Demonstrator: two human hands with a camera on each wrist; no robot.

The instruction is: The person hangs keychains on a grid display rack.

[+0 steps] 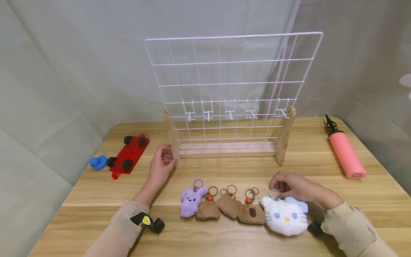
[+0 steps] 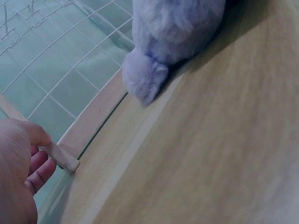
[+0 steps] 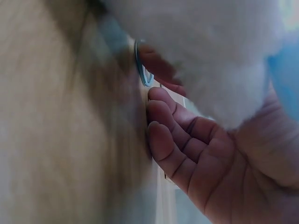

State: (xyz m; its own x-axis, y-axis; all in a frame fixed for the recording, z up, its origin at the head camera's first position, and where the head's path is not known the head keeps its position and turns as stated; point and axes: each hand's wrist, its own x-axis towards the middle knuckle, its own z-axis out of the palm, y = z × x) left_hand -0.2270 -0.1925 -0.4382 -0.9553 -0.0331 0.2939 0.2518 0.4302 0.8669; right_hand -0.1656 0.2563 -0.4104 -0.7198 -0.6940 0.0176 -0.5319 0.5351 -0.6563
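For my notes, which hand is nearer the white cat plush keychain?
Right. The right hand is at the white cat plush keychain, beside its blue ring; the left hand is farther, at the wire rack's left wooden leg.

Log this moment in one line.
left hand: touching rack, left end | right hand: at blue ring of white plush, grip unclear | hooks: five, bare | other charms: on table

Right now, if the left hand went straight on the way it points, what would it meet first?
The left hand would meet the rack's left leg first; it already seems to grip it, though depth is unclear.
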